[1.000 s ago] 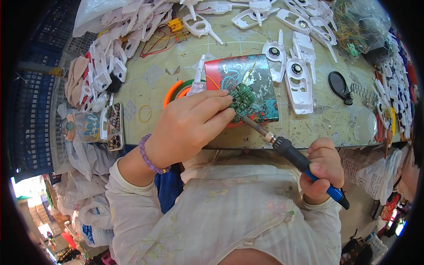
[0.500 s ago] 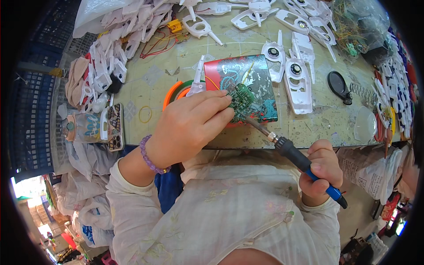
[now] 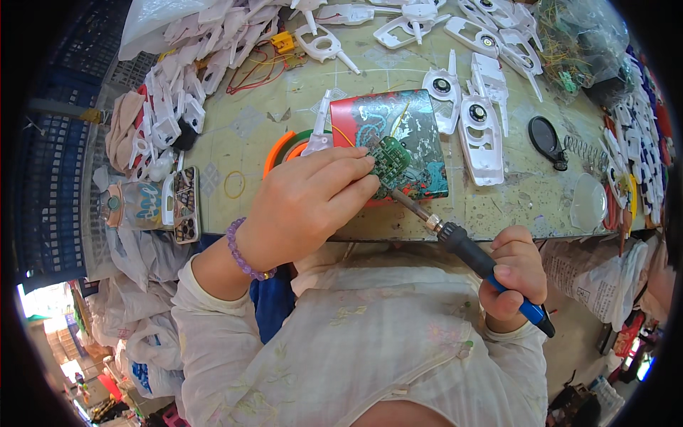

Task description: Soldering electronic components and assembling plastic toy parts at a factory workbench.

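My left hand (image 3: 313, 188) is closed on the left edge of a small green circuit board (image 3: 391, 161), its fingertips pressed together there. The board lies over a worn red and dark green box (image 3: 431, 135) at the table's near edge. In my right hand (image 3: 514, 277) is a soldering iron (image 3: 466, 245) with a black and blue handle, held slantwise. Its metal tip reaches the lower edge of the board; whether it touches cannot be made out. A thin yellow wire (image 3: 343, 135) runs beside my left fingertips.
White plastic housings (image 3: 481, 142) lie to the right and along the back, with more piled at the left (image 3: 163, 107). An orange ring (image 3: 276, 153) sits left of the box. A black round cover (image 3: 546, 142), a spring (image 3: 585, 148) and a clear dish (image 3: 589, 202) are at the right.
The soldering iron and my right hand have shifted slightly left, bringing the tip a little further along the board's lower edge. My left hand keeps its hold with hardly any movement.
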A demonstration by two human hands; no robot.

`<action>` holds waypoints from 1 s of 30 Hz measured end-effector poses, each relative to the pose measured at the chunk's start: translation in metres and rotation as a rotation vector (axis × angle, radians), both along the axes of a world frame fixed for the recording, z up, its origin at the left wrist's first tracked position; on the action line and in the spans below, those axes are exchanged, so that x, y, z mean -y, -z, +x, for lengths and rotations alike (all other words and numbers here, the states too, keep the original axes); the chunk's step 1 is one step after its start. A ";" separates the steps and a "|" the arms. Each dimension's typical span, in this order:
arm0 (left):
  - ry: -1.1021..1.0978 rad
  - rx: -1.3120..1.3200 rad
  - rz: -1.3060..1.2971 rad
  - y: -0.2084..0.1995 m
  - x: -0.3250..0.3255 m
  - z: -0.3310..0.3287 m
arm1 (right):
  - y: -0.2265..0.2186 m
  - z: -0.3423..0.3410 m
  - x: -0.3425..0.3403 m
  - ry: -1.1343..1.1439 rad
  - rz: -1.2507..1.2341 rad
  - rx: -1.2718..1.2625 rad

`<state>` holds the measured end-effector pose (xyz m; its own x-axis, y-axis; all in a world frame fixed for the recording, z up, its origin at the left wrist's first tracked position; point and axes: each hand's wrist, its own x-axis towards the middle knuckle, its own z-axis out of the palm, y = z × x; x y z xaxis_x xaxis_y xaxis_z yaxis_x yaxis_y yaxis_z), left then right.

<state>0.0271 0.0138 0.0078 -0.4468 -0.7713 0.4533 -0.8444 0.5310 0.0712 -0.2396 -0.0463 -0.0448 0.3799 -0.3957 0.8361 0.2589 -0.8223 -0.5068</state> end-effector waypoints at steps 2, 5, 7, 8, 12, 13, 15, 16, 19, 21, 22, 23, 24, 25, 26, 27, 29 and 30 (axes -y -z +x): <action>0.001 -0.001 0.002 0.000 0.000 0.000 | 0.000 -0.001 0.000 -0.004 -0.009 -0.014; -0.006 0.001 0.001 0.001 0.000 0.000 | 0.001 -0.001 0.001 -0.002 -0.021 -0.016; -0.001 0.003 -0.009 0.002 0.001 0.000 | 0.003 -0.002 0.000 0.007 -0.019 -0.005; -0.001 0.003 -0.009 0.002 0.001 0.000 | 0.004 -0.003 0.000 0.018 -0.017 0.005; -0.006 0.014 -0.028 0.002 0.001 -0.001 | 0.004 -0.002 -0.001 0.038 -0.011 0.014; -0.012 0.022 -0.034 0.001 0.001 -0.001 | 0.004 -0.002 -0.001 0.037 -0.010 0.012; -0.016 0.027 -0.038 0.001 0.001 -0.002 | 0.003 -0.002 -0.001 0.037 -0.010 0.009; -0.020 0.032 -0.043 0.001 0.001 -0.002 | 0.003 -0.002 -0.001 0.037 -0.009 0.008; -0.021 0.036 -0.044 0.001 0.001 -0.001 | 0.003 -0.002 -0.002 0.044 -0.006 0.020; -0.022 0.034 -0.041 0.001 0.001 -0.002 | 0.005 -0.001 -0.003 0.052 -0.004 0.035; -0.022 0.031 -0.039 0.001 0.002 -0.002 | 0.006 0.000 -0.004 0.120 0.008 0.099; -0.020 0.031 -0.040 0.001 0.002 -0.002 | 0.008 0.001 -0.004 0.187 0.020 0.163; -0.022 0.029 -0.034 0.001 0.002 -0.003 | 0.013 -0.003 -0.002 0.217 0.037 0.217; -0.024 0.027 -0.029 0.001 0.001 -0.002 | 0.013 -0.006 -0.001 0.252 0.095 0.245; -0.022 0.026 -0.033 0.000 0.001 -0.002 | 0.013 -0.010 0.000 0.287 0.153 0.273; -0.027 0.026 -0.037 0.000 0.001 -0.002 | 0.015 -0.016 0.004 0.366 0.199 0.331; -0.025 0.023 -0.044 0.000 0.001 -0.003 | 0.023 -0.033 0.007 0.747 0.302 0.372; -0.034 0.028 -0.053 0.000 0.001 -0.003 | 0.019 -0.041 0.006 1.189 0.205 0.028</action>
